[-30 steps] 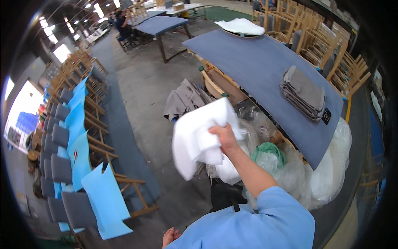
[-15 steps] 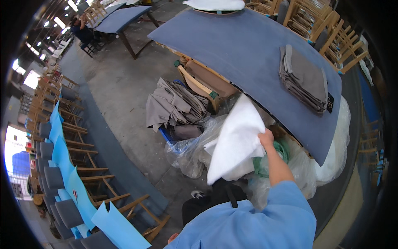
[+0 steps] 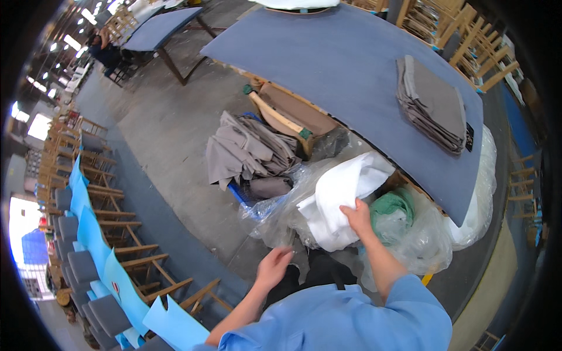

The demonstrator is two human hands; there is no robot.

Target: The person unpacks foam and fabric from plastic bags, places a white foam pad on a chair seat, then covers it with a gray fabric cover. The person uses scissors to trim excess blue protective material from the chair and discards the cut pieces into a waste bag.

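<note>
A soft white sheet of batting (image 3: 336, 196) lies bunched and folded over clear plastic wrapping, below the near edge of the blue-topped table (image 3: 328, 64). My right hand (image 3: 358, 217) grips its near right part, thumb on top and the other fingers partly hidden. To the left, in front of my body, my left hand (image 3: 275, 266) hangs in the air, apart from the batting. Its fingertips are smeared by motion. A green plastic bundle (image 3: 393, 216) rests just right of my right hand, among the crumpled clear plastic (image 3: 424, 248).
Grey folded fabric (image 3: 433, 105) is stacked on the table's right part. Loose grey fabric (image 3: 252, 146) heaps on the floor beside a padded wooden-framed piece (image 3: 293, 111). Wooden chairs with blue sheets (image 3: 91, 234) line the left. A person (image 3: 105, 55) sits far off at another table (image 3: 161, 32).
The batting has gone from stretched out and raised to lower and bunched. My right hand has moved left and slightly down with it. My left hand has come up into view.
</note>
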